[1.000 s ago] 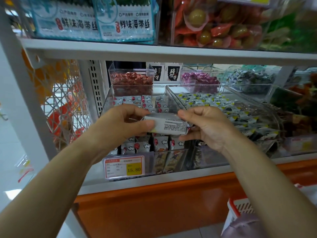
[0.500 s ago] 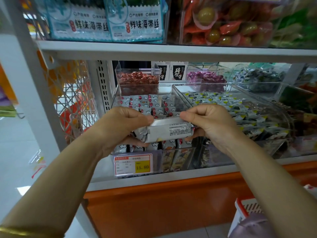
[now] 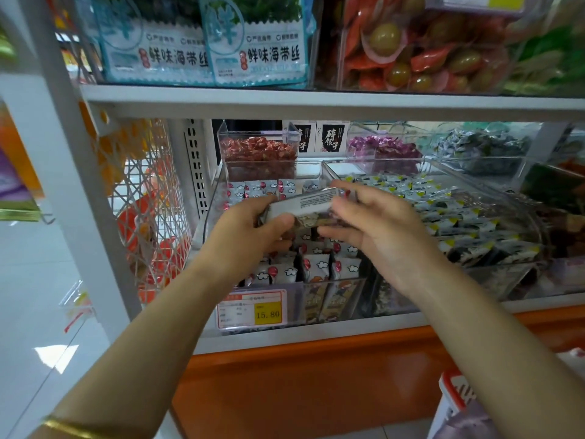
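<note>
Two grips meet on one packet point(image 3: 302, 206), which hangs in the air above the left bin point(image 3: 206, 223) on the lower shelf point(image 3: 316, 335), just in front of the tub point(image 3: 258, 153) of red sweets. We have only the head view to go by. The packet is grey-white with small print on its face. It lies roughly level, with its right end a little higher.

Our left grip point(image 3: 250, 232) is curled round the packet's left end, with the thumb on the front and the fingers behind. Our right grip point(image 3: 380, 236) is at the other end. Its fingers point(image 3: 343, 188) lie fairly straight along the top edge and its thumb sits below. Blur there keeps us from telling whether it pinches the packet or only touches it. A bangle point(image 3: 69, 427) circles our left wrist.

Under the packet, the left bin holds white sachets point(image 3: 318, 267) with cloud prints, and a price tag point(image 3: 253, 308) reading 15.80 sits on its front wall. Beside it, the right bin point(image 3: 531, 223) holds sachets with yellow corners. The upper shelf point(image 3: 316, 104) carries seaweed bags point(image 3: 253, 42). A wire rack point(image 3: 142, 201) hangs left of the shelving, and a basket point(image 3: 456, 394) shows at the lower right.
</note>
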Demonstrator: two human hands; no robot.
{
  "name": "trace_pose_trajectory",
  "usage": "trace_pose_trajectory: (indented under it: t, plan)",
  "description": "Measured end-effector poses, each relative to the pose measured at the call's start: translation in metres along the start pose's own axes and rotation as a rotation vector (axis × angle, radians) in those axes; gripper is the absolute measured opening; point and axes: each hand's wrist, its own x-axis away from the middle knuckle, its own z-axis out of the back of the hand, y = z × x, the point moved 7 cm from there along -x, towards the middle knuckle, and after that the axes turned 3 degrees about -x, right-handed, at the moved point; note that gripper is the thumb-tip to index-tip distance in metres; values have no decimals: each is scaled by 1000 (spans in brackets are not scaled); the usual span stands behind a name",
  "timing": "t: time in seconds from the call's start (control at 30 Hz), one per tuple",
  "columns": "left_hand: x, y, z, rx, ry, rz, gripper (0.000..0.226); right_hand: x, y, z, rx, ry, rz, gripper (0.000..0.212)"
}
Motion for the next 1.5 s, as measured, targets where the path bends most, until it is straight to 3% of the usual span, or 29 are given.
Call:
trace_pose_trajectory:
  t: [0.07, 0.13, 0.23, 0.37, 0.5, 0.67, 0.8, 1.0, 1.07, 1.23, 1.5]
  plan:
    - [-3, 2, 0, -5, 37, -15, 34, -3, -3, 0, 182, 33, 63, 36]
    - [-8, -1, 1, -70, 88, -18, 45, -9, -8, 1, 233, 81, 105, 22]
    - [-23, -5, 5, -402, 122, -46, 57, -32, -13, 12, 259, 214, 133, 11]
    - [-44, -24, -7, -896, -81, -34, 56, -81, -12, 5, 468, 291, 185, 21]
    - [-50, -47, -21, -1062, -246, 2, 58, -128, -8, -19, 668, 221, 268, 24]
    - [-52, -53, -20, -1100, -258, -3, 59, -160, 9, -50, 1058, 22, 336, 7]
    - [-50, -51, -19, -1073, -266, -8, 58, -172, 14, -66, 1273, -85, 335, 12]
    - [-49, -52, -18, -1050, -273, 13, 58, -174, 63, -77, 1427, -462, 86, 31]
    - [-48, -51, -19, -1051, -267, 8, 59, -180, 60, -76, 1382, -442, 70, 31]
    - [-48, -51, -18, -1009, -258, 16, 59, -204, 36, -70, 1270, -192, 183, 23]
    - [-47, -47, -15, -981, -212, 12, 58, -208, 64, -87, 1726, -149, 268, 18]
